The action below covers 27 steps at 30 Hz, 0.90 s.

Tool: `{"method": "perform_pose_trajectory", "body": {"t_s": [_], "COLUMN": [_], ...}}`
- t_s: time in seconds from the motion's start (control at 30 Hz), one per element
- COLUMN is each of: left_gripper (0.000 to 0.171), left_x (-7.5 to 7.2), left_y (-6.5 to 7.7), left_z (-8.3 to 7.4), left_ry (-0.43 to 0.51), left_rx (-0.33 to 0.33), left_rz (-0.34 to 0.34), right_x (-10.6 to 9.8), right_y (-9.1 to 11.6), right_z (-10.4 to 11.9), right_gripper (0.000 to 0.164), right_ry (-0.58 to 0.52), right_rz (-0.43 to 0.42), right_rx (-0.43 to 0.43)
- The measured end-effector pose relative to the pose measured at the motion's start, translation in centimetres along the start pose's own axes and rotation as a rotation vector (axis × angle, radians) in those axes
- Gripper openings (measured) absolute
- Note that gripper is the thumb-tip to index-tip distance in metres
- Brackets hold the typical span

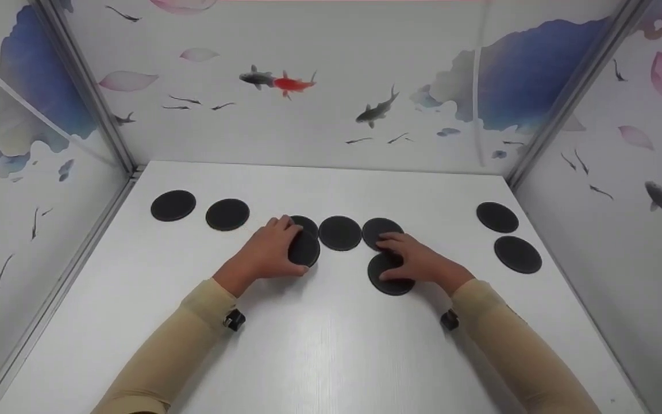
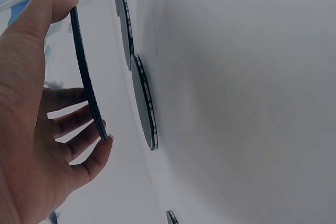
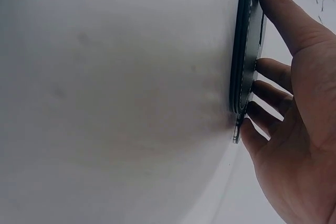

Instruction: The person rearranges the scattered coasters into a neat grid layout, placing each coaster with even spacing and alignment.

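A black round coaster (image 2: 86, 74) is held by my left hand (image 1: 270, 250) between thumb and fingertips, raised off the white table and tilted. In the head view it partly covers another coaster (image 1: 306, 223) lying behind it. My right hand (image 1: 417, 259) is spread with its thumb on a nearer coaster (image 1: 380, 284) and its fingers reaching over the one behind (image 1: 374, 231). In the right wrist view the nearer coaster (image 3: 245, 51) shows a layered, thick edge, perhaps a stack. Between the hands lies one more coaster (image 1: 340, 233), touching its neighbours in a row.
Two coasters lie apart at the back left, an outer one (image 1: 173, 205) and an inner one (image 1: 227, 214). At the right edge are a far coaster (image 1: 497, 217) and a near coaster (image 1: 518, 255). Panels with painted fish (image 1: 293, 84) enclose the white table (image 1: 319, 345).
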<state>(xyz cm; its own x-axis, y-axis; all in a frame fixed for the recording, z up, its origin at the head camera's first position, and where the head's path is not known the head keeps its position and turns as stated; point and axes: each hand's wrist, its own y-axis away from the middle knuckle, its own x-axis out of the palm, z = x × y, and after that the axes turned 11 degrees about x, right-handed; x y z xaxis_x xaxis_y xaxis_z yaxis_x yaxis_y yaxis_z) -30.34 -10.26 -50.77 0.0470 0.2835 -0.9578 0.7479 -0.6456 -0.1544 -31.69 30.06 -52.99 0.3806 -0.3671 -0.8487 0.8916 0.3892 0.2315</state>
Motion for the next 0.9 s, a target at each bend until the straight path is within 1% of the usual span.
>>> {"method": "perform_pose_trajectory", "body": {"t_s": [0.1,0.27,0.47,0.9], "left_gripper": [0.100,0.097,0.100,0.102], "left_x": [0.5,1.4,1.6,3.0], "left_y": [-0.6,-1.5,-2.4,-4.0], "left_z": [-0.8,-2.2,-4.1,-6.2], "left_ry": [-0.003,-0.045,-0.065,-0.095], "left_rx": [0.017,0.057,0.067,0.119], "left_rz": [0.004,0.016,0.059,0.102], "right_x": [0.0,0.1,0.0,0.1], "right_y": [0.0,-0.1,-0.1,-0.3], "right_z": [0.0,0.0,0.3,0.0], "right_gripper": [0.088,0.088,0.087,0.088], "right_ry": [0.002,0.018,0.009,0.023], "right_rz": [0.000,-0.004,0.007,-0.002], "right_rx": [0.001,-0.001,0.011,0.015]}}
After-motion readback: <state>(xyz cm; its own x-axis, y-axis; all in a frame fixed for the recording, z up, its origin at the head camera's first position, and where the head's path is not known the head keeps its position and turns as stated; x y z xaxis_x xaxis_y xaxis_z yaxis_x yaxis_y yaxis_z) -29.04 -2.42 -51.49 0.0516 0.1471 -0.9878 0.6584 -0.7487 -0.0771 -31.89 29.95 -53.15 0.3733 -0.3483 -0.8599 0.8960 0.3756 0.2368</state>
